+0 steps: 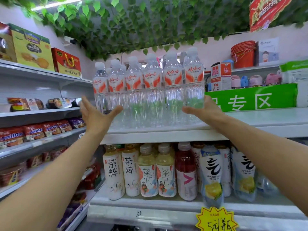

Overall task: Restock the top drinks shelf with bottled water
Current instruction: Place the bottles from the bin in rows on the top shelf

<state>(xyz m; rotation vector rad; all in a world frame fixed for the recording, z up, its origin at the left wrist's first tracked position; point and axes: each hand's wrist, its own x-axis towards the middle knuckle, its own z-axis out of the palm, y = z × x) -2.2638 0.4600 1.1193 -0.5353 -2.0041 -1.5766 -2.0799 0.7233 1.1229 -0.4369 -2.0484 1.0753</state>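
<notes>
A block of several clear water bottles [150,90] with white caps and red-and-white labels stands in rows on the white top shelf [250,119]. My left hand [98,115] is spread wide at the block's left end, thumb against the lower part of the front left bottle. My right hand [202,110] lies flat against the block's right end, fingers straight along the rightmost bottle. Both arms reach up from below.
Below the top shelf stand several tea and juice bottles [150,172]. Snack shelves [38,114] run along the left. A green sign [250,99] and a red-and-white carton [220,75] sit right of the water. Fake vine leaves [133,25] hang overhead.
</notes>
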